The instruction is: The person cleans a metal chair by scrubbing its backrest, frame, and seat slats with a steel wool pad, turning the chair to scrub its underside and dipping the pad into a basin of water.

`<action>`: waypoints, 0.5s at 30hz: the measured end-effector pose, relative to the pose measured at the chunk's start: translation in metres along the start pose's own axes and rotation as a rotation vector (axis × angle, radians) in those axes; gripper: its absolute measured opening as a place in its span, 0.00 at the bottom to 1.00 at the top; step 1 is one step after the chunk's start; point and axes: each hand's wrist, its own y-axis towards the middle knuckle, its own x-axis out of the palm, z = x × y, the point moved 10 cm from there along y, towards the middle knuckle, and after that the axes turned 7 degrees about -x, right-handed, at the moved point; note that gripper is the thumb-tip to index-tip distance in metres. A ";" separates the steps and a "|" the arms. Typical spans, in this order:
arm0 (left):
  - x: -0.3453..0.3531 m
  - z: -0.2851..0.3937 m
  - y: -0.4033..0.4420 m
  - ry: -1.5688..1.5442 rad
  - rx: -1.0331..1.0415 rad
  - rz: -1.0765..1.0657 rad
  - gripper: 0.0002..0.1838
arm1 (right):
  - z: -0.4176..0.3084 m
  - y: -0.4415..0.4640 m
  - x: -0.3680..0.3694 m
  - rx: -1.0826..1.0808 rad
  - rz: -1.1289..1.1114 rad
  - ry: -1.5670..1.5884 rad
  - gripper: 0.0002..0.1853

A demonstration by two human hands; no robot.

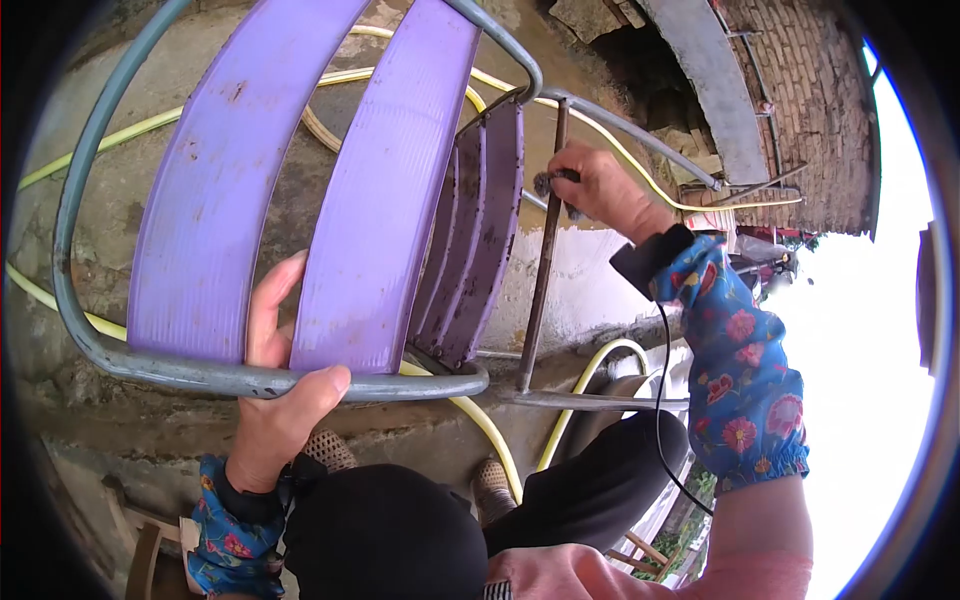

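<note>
A metal-framed chair with purple slats is tipped over in front of me, its grey tube frame facing me. My left hand is wrapped round the lower frame tube, the thumb in front and the fingers reaching up between two slats. At the right, my right hand is closed on a dark scrubbing pad, which is beside a rusty brown crossbar between the chair's legs. Rust-coloured specks and dark stains mark the slats. A black band with a cable is on my right wrist.
A yellow hose winds over the wet concrete floor, behind the chair and near my feet. A brick wall stands at the upper right, with a grey concrete ledge beside it. Part of a wooden stool shows at the lower left.
</note>
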 end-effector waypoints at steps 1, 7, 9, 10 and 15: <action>-0.001 0.001 -0.001 -0.010 0.006 0.007 0.45 | -0.027 -0.023 0.018 -0.066 -0.121 0.052 0.05; 0.010 0.007 0.005 -0.010 0.070 0.007 0.45 | -0.010 -0.004 0.011 -0.078 -0.143 -0.162 0.06; 0.012 0.010 0.004 0.038 0.059 -0.003 0.44 | 0.049 0.049 -0.019 0.023 -0.005 -0.369 0.07; 0.013 0.011 0.005 0.072 0.050 -0.011 0.44 | 0.064 0.063 -0.030 0.069 0.070 -0.496 0.08; 0.008 0.006 0.004 0.021 0.009 0.048 0.43 | 0.002 0.034 0.015 -0.101 -0.218 -0.397 0.07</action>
